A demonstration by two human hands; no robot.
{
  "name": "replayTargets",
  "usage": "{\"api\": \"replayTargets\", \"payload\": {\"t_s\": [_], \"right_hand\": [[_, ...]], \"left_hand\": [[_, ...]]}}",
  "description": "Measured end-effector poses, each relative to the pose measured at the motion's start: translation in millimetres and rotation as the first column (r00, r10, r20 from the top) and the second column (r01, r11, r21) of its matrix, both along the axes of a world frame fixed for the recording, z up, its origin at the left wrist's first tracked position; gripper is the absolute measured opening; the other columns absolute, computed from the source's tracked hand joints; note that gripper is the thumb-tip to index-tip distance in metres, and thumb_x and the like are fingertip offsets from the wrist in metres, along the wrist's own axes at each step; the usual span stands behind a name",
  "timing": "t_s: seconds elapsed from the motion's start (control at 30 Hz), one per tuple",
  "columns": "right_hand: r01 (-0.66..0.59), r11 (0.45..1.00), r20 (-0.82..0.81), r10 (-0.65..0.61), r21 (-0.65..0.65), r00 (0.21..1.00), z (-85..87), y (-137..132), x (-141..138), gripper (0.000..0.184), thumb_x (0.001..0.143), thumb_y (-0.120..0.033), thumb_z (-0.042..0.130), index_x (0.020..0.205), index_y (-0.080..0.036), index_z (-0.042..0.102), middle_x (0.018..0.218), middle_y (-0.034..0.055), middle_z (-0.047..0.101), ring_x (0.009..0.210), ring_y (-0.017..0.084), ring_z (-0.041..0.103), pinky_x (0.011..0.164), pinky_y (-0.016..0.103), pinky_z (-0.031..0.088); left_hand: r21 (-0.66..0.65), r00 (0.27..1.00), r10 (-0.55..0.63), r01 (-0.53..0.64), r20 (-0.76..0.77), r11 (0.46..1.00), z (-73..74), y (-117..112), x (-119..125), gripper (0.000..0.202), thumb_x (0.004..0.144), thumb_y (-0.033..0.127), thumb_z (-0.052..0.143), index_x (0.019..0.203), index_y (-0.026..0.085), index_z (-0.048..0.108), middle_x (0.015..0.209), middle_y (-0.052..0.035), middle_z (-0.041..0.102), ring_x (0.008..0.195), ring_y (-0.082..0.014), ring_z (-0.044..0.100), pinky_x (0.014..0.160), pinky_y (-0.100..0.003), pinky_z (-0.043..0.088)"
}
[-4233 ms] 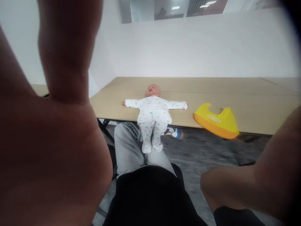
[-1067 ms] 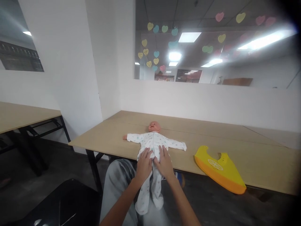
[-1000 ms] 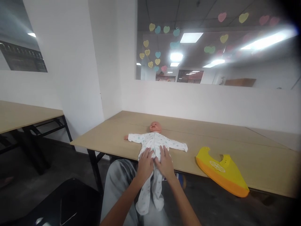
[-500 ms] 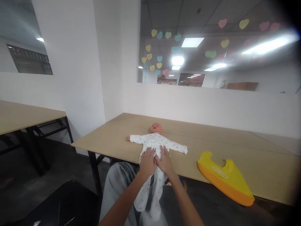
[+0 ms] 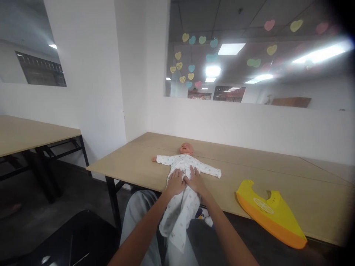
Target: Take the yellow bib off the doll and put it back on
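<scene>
A baby doll lies on its back on the table, its arms spread, in a white patterned sleepsuit. My left hand lies over the front of the suit at the lower belly, with its fingers on the cloth. Beside it, my right hand grips the same part from the other side, thumbs close together at the middle. The hands cover the cloth between the fingertips. Below them, the suit's legs hang over the table edge towards my lap, looking limp.
A yellow and orange bib lies to the right at the front edge of the wooden table. A black chair stands at the lower left, and another table is farther left. A wall and window rise behind.
The suit's legs have shifted and spread wider below my hands, and a blue and white thing shows more under the table. Both hands stay at the belly; the view has turned slightly left.
</scene>
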State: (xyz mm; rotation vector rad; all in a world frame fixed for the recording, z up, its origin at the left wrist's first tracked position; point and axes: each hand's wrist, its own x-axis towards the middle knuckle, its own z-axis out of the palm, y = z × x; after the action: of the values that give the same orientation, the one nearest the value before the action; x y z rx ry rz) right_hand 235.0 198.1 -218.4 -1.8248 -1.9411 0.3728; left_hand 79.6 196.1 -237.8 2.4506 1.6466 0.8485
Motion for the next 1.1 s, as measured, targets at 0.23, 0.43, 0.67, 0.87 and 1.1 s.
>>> {"api": "replayTargets", "payload": {"t_s": [0.23, 0.43, 0.67, 0.87, 1.1], "right_hand": [[0.027, 1.0, -0.047, -0.028, -0.01, 0.998, 3.1, -23, -4, 0.081, 0.102, -0.048, 0.041, 0.168, -0.009, 0.015, 0.169, 0.0189, 0.008, 0.161, 0.034, 0.007, 0.132, 0.049, 0.019], [0.112, 0.977, -0.13, -0.089, 0.182, 0.988, -36.2, -103, -28, 0.08, 0.1, -0.049, 0.038, 0.168, -0.012, 0.019, 0.17, 0.0116, 0.006, 0.16, 0.031, 0.014, 0.132, 0.049, 0.025], [0.182, 0.947, -0.156, -0.144, 0.265, 0.977, -48.4, -131, -40, 0.078, 0.097, -0.047, 0.04, 0.167, -0.015, 0.024, 0.167, 0.0115, 0.017, 0.156, 0.031, 0.022, 0.128, 0.049, 0.034], [0.181, 0.955, -0.114, -0.157, 0.235, 0.981, -28.2, -105, -41, 0.079, 0.096, -0.044, 0.045, 0.165, -0.012, 0.026, 0.162, 0.017, 0.02, 0.151, 0.035, 0.029, 0.126, 0.049, 0.035], [0.143, 0.966, -0.208, -0.098, 0.216, 0.973, -31.8, -99, -46, 0.078, 0.096, -0.037, 0.04, 0.166, -0.009, 0.021, 0.164, 0.0162, 0.014, 0.153, 0.034, 0.025, 0.128, 0.046, 0.032]], "left_hand": [[0.006, 0.999, -0.031, 0.031, -0.02, 0.999, 4.5, -8, -1, 0.054, 0.095, 0.023, 0.044, 0.148, 0.011, 0.05, 0.163, -0.0193, 0.041, 0.155, -0.0334, 0.033, 0.127, -0.057, 0.033], [-0.024, 0.987, -0.048, 0.052, 0.153, 0.998, -5.6, -38, -17, 0.064, 0.092, 0.021, 0.048, 0.155, 0.015, 0.037, 0.17, -0.0167, 0.026, 0.16, -0.0293, 0.024, 0.129, -0.051, 0.033], [0.049, 0.924, 0.095, -0.122, 0.37, 0.991, -24.1, -93, -34, 0.054, 0.09, 0.026, 0.054, 0.142, 0.017, 0.043, 0.148, -0.0163, 0.051, 0.143, -0.03, 0.048, 0.121, -0.051, 0.043], [0.07, 0.964, 0.154, -0.172, 0.215, 0.983, -10.4, -93, -24, 0.055, 0.091, 0.034, 0.059, 0.142, 0.016, 0.045, 0.136, -0.0174, 0.06, 0.129, -0.034, 0.057, 0.11, -0.051, 0.048], [0.061, 0.99, 0.141, -0.142, 0.023, 0.988, -2.4, -93, -11, 0.049, 0.092, 0.014, 0.048, 0.141, 0.016, 0.05, 0.127, -0.0151, 0.065, 0.118, -0.0322, 0.062, 0.101, -0.046, 0.052]]}}
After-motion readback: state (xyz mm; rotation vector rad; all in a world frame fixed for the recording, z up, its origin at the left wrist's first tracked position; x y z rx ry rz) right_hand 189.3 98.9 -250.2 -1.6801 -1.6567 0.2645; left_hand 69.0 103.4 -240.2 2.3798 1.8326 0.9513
